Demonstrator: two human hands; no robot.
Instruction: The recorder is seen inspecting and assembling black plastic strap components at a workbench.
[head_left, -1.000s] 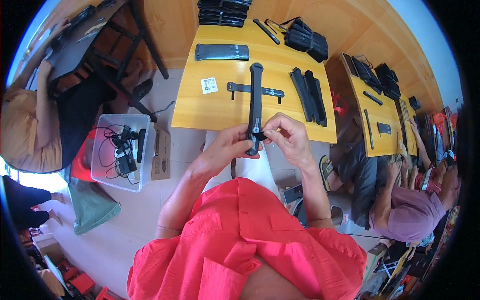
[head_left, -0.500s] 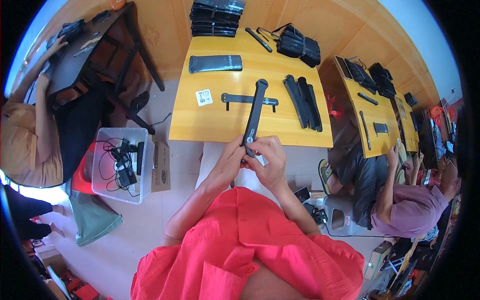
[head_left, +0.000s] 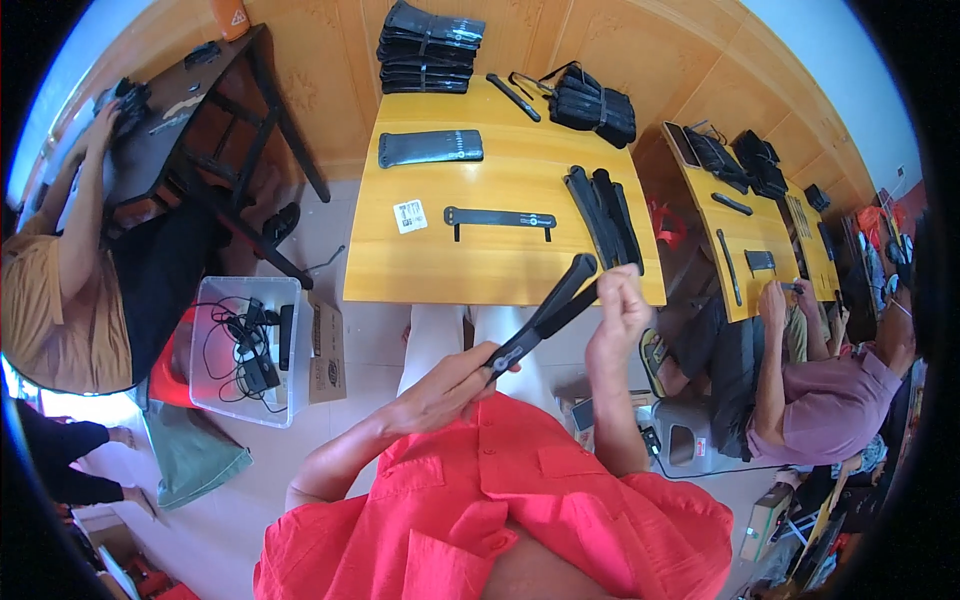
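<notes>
My left hand (head_left: 445, 388), fingers closed, grips the lower end of a black strap (head_left: 548, 316) with a white mark, just off the table's near edge. From there the strap spreads into two lengths. One ends in a free rounded loop; the other runs to my right hand (head_left: 617, 308), whose fingers are pinched at its far end. On the yellow table (head_left: 400, 265) lies another flat black strap (head_left: 500, 218) with two short tabs hanging from it. Beside it is a square white label (head_left: 410, 216). Several folded black straps (head_left: 604, 215) lie together on the right.
Further back are a flat black pack (head_left: 430, 148), a banded stack (head_left: 428, 55), a single strap (head_left: 514, 98) and a tied bundle (head_left: 595, 105). A clear bin of cables (head_left: 245, 350) stands at left. People work at a dark table (head_left: 170, 130) and another yellow table (head_left: 745, 260).
The strap was upright, folded close between both hands. Now it tilts right and is parted into two lengths. My right hand has moved right and up, my left hand down.
</notes>
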